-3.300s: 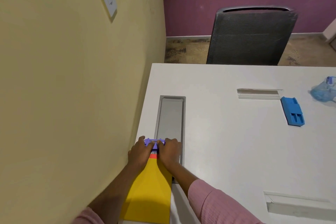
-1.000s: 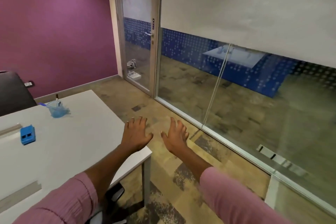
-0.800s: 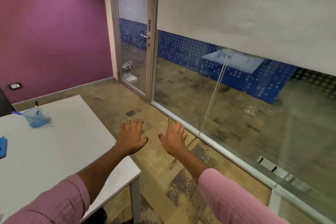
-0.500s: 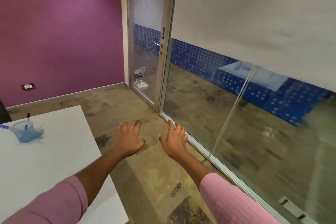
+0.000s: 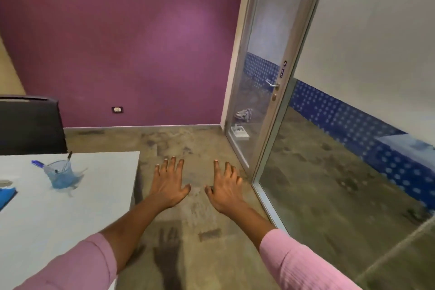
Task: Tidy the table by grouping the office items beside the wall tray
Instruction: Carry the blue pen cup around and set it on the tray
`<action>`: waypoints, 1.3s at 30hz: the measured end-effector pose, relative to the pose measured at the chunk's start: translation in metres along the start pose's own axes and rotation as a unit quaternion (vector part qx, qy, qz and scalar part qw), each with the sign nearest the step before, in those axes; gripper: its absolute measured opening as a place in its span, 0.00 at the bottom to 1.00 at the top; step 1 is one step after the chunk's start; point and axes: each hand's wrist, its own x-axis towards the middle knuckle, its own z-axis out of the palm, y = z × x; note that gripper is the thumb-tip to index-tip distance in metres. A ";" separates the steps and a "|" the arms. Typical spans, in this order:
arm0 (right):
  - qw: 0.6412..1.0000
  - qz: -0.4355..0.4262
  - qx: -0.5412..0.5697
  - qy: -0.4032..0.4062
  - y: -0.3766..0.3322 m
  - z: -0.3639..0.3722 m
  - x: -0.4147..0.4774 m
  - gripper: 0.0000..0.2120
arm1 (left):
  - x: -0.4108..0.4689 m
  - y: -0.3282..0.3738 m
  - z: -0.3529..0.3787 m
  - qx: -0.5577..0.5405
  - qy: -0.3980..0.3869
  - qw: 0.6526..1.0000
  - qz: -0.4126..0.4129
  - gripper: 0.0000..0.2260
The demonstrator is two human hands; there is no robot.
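Swung back leftward since the earlier frame, both palms-down spread empty hands, left hand (image 5: 170, 185) and right hand (image 5: 224, 187), are held over floor, with the upright blue pen cup (image 5: 59, 174) seen well left on the white table (image 5: 70, 214), pens leaning.

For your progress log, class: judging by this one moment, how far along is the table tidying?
Done: nothing shown; the wall tray is out of view. In hand: nothing; left hand and right hand hover open and empty above the floor. Left: the blue pen cup and blue block sit ungrouped on the white table.
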 end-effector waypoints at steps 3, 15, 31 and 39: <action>0.999 -0.051 0.004 -0.007 -0.003 0.008 0.063 0.38 | 0.034 -0.015 -0.004 0.017 0.016 0.998 -0.053 0.38; 0.966 -0.241 0.079 -0.055 -0.137 0.083 0.252 0.35 | 0.105 -0.172 0.010 0.055 0.008 0.961 -0.271 0.38; 0.872 -0.460 0.096 -0.135 -0.355 0.189 0.385 0.32 | 0.104 -0.364 0.020 0.048 0.013 0.862 -0.504 0.38; 0.800 -0.548 0.069 -0.234 -0.452 0.259 0.420 0.29 | 0.101 -0.416 0.059 0.022 0.004 0.782 -0.623 0.35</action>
